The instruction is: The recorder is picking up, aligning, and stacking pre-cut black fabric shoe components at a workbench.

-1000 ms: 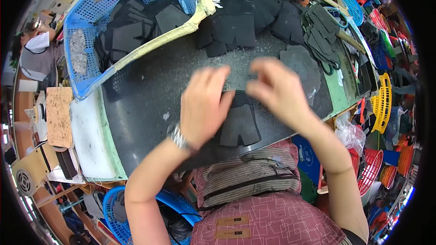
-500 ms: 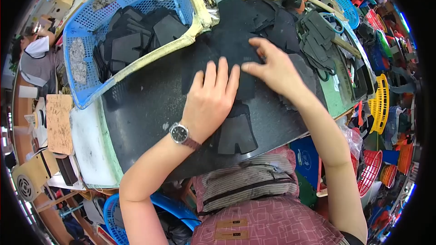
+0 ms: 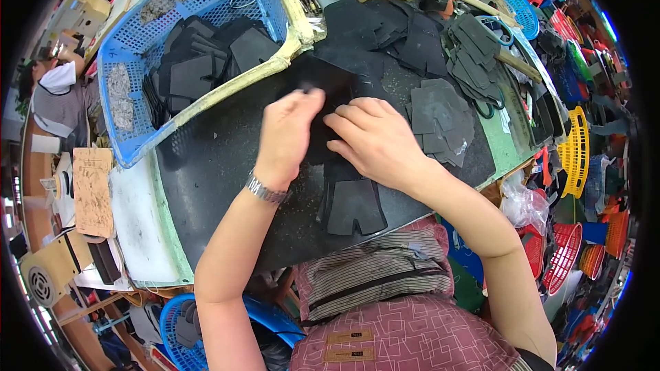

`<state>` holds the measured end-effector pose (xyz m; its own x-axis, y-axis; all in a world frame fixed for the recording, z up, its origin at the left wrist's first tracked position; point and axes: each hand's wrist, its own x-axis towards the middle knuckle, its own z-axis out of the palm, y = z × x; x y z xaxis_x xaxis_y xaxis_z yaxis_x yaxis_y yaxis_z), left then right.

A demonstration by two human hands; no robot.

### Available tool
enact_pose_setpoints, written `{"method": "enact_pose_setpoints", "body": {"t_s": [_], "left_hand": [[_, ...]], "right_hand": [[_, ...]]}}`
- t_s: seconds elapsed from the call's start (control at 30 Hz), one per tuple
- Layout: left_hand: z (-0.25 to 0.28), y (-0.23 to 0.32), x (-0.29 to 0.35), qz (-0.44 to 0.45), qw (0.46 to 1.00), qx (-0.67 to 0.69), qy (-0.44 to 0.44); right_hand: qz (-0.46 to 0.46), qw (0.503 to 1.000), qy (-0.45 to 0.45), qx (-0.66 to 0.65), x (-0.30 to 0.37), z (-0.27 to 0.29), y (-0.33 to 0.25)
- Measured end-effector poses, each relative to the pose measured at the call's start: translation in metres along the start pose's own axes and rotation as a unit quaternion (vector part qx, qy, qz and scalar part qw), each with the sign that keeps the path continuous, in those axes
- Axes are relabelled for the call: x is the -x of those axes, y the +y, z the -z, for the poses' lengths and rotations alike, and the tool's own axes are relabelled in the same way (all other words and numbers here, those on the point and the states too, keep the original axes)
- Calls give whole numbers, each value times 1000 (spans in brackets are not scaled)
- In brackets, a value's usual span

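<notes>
1. A green-topped bench (image 3: pixel 507 139) carries a black slab (image 3: pixel 220 185); a white board (image 3: pixel 141 227) lies on its left end;
2. near the slab's front edge lie notched black pieces (image 3: pixel 357 206), overlapping;
3. toward the right, a flat pile of thin grey pieces (image 3: pixel 443 117); behind it, a heap of dark pieces (image 3: pixel 421 45);
4. farther right, stacked dark strips (image 3: pixel 471 48), just beside green-handled scissors (image 3: pixel 490 108).
</notes>
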<state>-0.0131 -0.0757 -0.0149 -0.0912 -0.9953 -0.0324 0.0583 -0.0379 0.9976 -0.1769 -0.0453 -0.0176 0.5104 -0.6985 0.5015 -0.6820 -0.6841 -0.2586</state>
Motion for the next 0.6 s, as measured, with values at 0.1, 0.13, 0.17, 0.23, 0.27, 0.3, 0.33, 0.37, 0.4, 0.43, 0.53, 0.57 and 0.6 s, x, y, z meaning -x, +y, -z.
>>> {"method": "enact_pose_setpoints", "body": {"t_s": [0.1, 0.13, 0.17, 0.23, 0.27, 0.3, 0.33, 0.37, 0.4, 0.43, 0.53, 0.57, 0.6], "left_hand": [[5, 25, 34, -130, 926, -325, 140], [7, 33, 45, -303, 853, -420, 62], [13, 38, 56, -461, 734, -498, -12], [7, 22, 90, -515, 648, -537, -159], [8, 3, 105, -461, 649, -567, -213], [6, -11, 119, -404, 646, -590, -266], [2, -10, 125, -360, 703, -561, -247], [-1, -3, 121, -360, 705, -558, -249], [-7, 9, 112, -355, 759, -487, -244], [-13, 14, 101, -345, 807, -418, -233], [-53, -2, 45, -434, 802, -365, -188], [-70, -11, 24, -438, 796, -364, -206], [-85, -18, 9, -425, 802, -361, -216]], "right_hand": [[-36, 996, -66, 42, 0, -10, 10], [-44, 995, -75, 52, 0, -5, 12], [-45, 995, -73, 53, -1, -2, 19], [-22, 993, 5, -113, 4, 0, 38], [-86, 991, 35, -97, 5, 12, 36], [-102, 990, 64, -71, 10, 27, 41], [-124, 988, 74, -46, 19, 42, 46], [-164, 984, 64, -31, 31, 57, 48], [-190, 980, 42, -33, 47, 74, 51], [-198, 979, 24, -31, 64, 82, 53], [-147, 989, -17, 25, 98, 79, 43], [-139, 989, -30, 43, 105, 77, 38], [-124, 989, -43, 61, 107, 74, 35]]}}
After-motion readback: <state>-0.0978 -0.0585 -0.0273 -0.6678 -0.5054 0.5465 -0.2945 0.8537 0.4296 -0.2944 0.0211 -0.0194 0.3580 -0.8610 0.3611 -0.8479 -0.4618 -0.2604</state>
